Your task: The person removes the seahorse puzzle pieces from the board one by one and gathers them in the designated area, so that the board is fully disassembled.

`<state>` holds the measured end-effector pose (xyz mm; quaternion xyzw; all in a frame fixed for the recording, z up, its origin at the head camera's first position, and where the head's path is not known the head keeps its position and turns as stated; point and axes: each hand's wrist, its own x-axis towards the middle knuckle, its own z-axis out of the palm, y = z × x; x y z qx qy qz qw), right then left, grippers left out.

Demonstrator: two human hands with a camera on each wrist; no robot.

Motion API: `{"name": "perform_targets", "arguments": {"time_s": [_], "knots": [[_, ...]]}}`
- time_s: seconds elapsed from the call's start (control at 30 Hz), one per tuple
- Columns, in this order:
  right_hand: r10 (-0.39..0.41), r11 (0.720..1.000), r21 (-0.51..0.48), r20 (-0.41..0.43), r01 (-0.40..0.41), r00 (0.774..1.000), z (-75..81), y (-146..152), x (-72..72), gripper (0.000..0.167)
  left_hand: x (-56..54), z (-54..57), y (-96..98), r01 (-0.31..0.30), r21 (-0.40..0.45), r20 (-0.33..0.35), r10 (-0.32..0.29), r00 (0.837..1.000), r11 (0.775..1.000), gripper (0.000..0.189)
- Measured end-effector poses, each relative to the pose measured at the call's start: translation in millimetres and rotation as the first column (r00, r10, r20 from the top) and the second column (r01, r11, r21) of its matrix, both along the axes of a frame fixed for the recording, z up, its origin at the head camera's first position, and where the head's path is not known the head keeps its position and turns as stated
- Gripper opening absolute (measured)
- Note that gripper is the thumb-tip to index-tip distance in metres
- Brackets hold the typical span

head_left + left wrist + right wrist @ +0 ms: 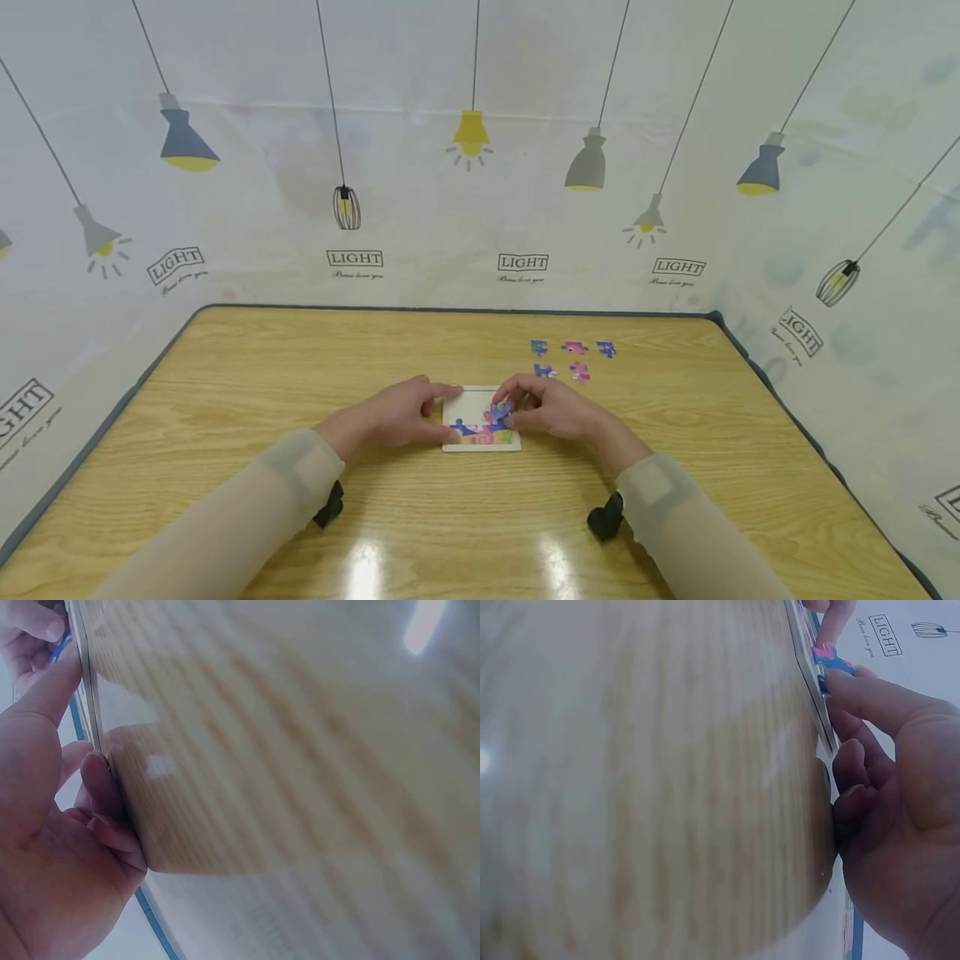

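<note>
A small white puzzle tray [470,400] lies on the table, with several joined pieces [483,435] along its near side. My left hand [407,411] rests at its left side, index finger straight along the far left corner and thumb on the near left pieces. Its other fingers bend down against the tabletop in the left wrist view. My right hand [551,407] pinches a blue and purple puzzle piece [498,412] between thumb and fingers, over the right part of the tray. In the right wrist view this piece [834,661], blue with pink, stands tilted at the fingertips.
Several loose puzzle pieces lie in two rows beyond the right hand, among them a pink one [574,347] and a blue one [606,349]. The wooden table [300,358] has a dark edge and meets a lamp-patterned wall covering [427,217] at the back and sides.
</note>
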<state>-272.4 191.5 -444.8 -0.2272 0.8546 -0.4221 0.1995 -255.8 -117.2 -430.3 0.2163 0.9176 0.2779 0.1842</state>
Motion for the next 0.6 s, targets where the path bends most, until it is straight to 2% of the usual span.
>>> {"name": "perform_targets", "arguments": {"time_s": [0.17,0.33,0.6], "knots": [[-0.009,1.0,-0.014,-0.014,0.008,1.0,-0.9,-0.6,-2.0,0.024,-0.1,0.7,-0.5,-0.003,-0.002,0.001,0.003,1.0,1.0,0.079],[-0.035,0.999,-0.021,0.007,0.035,0.999,1.4,-1.5,-1.8,0.023,-0.6,0.8,-0.6,-0.005,0.0,0.001,0.005,1.0,1.0,0.078],[-0.097,0.995,-0.031,0.033,0.098,0.995,7.5,0.3,4.2,0.021,-1.0,0.5,-0.5,0.004,-0.005,0.004,-0.004,1.0,1.0,0.079]]}}
